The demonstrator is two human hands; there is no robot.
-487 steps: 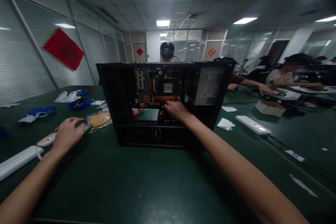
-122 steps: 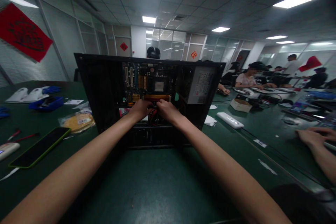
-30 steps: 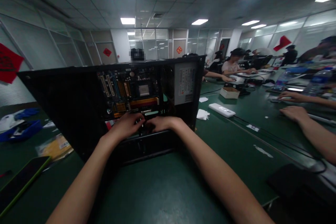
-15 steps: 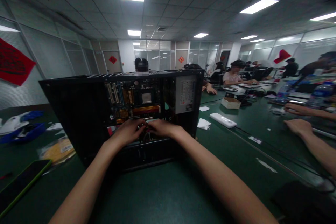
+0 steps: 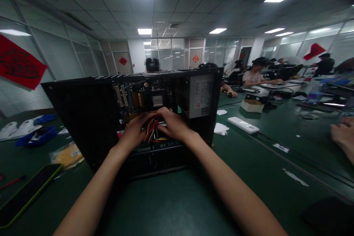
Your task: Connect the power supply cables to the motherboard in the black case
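A black computer case (image 5: 80,118) stands on the green table with its side open towards me. Inside it I see a motherboard (image 5: 127,97) and, at the upper right, a grey power supply (image 5: 199,97) with a label. A bundle of red, yellow and black cables (image 5: 151,131) lies in the lower middle of the case. My left hand (image 5: 134,129) curls round the left side of the bundle. From the right my right hand (image 5: 173,124) closes on the same cables, its thumb below and its fingers over the top. The fingertips are partly hidden among the wires.
On the left lie a phone (image 5: 30,193), a yellow item in a plastic bag (image 5: 68,155) and a blue tray (image 5: 35,136). To the right are a white power strip (image 5: 243,125), crumpled paper (image 5: 221,129) and a small box (image 5: 251,106). A co-worker's hand (image 5: 344,136) rests at the far right.
Both hands have risen inside the case, bringing the coloured cables up into view between them. The right hand's fingers now arch higher, in front of the motherboard. The view has shifted slightly.
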